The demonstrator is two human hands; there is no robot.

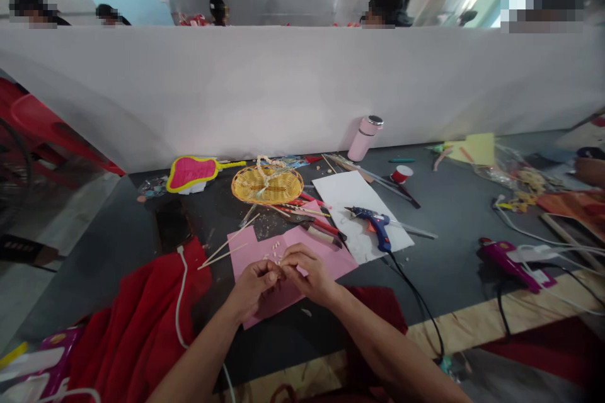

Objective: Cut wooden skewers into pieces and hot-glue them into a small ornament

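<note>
Over a sheet of pink paper (340, 257), my left hand (255, 286) and my right hand (312, 274) meet fingertip to fingertip. Both are closed in a pinch; whatever sits between the fingers is too small and covered to name. Just beyond the fingertips, several small pale pieces (275, 245) lie on the paper. Two thin sticks (227, 245) rest at its left edge. Behind the right hand are pliers with red handles (326, 225) and a short tool with a pale band (324, 236).
A blue glue gun (378, 227) lies on a white board (345, 186), its cord trailing frontward. Behind are a wicker basket (241, 192), a pink bottle (363, 138) and a spool (401, 174). Red cloth (142, 302) with a white cable (183, 302) lies left; a purple power strip (508, 261) is right.
</note>
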